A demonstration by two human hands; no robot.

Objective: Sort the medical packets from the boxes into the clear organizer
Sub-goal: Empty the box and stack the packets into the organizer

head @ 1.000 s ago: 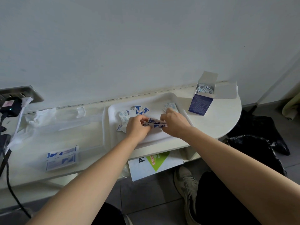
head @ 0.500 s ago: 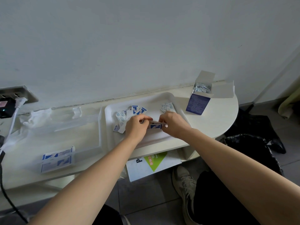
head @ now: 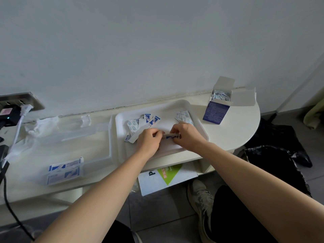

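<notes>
**A:** Wide white bench point(head: 228, 134), with the clear organizer point(head: 110, 137) on its left side and a white tray point(head: 175, 104) just beside it.
**B:** An open blue box point(head: 216, 111) stands right of the tray.
**A:** The left hand point(head: 149, 140) and right hand point(head: 187, 135) each pinch one end of a thin packet stack point(head: 171, 136) over the tray.
**B:** And loose packets point(head: 140, 123) lie behind them.

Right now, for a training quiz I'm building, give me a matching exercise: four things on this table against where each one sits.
Things:
1 blue box
2 clear organizer
3 packet stack
4 white tray

Places:
a pinched between left hand and right hand
b left of the tray
c right end of the table, flaps open
d under both hands

Pairs: 1-c, 2-b, 3-a, 4-d
</notes>
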